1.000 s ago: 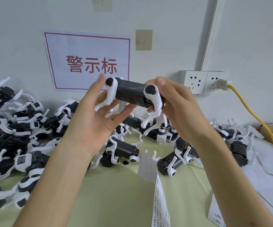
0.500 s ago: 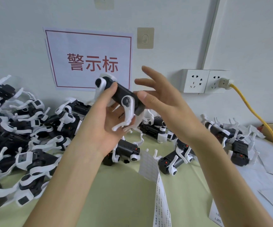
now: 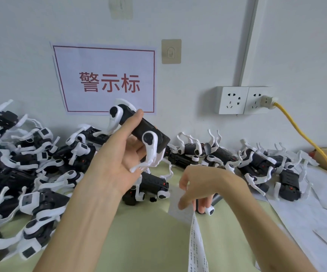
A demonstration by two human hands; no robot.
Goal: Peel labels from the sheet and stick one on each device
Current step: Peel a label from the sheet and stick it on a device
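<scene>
Here, my left hand [image 3: 119,163] grips one black-and-white device [image 3: 139,130], lifted off the green table [image 3: 139,242] and tilted, in front of the red-lettered wall sign [image 3: 107,79]. My right hand [image 3: 203,185] reaches down, thumb and fingers curled at the upper end of the label sheet [image 3: 197,242], which trails toward me; whether they pinch a label, I cannot tell. More devices [image 3: 31,163] lie heaped along the wall.

Black-white device [image 3: 139,128] held tilted; label sheet [image 3: 197,242] seemingly draped.
</scene>
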